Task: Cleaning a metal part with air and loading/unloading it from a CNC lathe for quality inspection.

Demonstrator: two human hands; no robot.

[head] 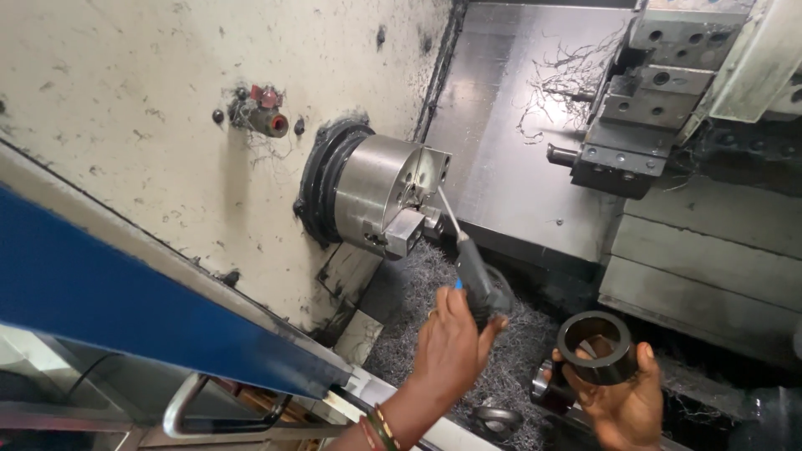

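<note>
Blue-painted sliding machine door (142, 309) with its bent metal handle (188, 409) sits closest, lower left. Past it, the left hand (451, 347) (bangles at the wrist) is closed around the black grip of an air blow gun (478, 284); its thin silver nozzle reaches up to the face of the steel three-jaw lathe chuck (388, 192), tip at or just beside the front jaw — contact not clear. The right hand (626, 397) holds a dark, short steel ring (596, 347) from below, fingers curled under it, bore facing up, well apart from the chuck. Grey metal swarf (510, 351) lies heaped beneath both hands. The grey tool turret (643, 100) stands upper right, stringy chips caught beside it.

Judgement: clearing goes best with the nozzle angled across the jaw faces and into the bore, chips driven downward, the ring kept back and level.
</note>
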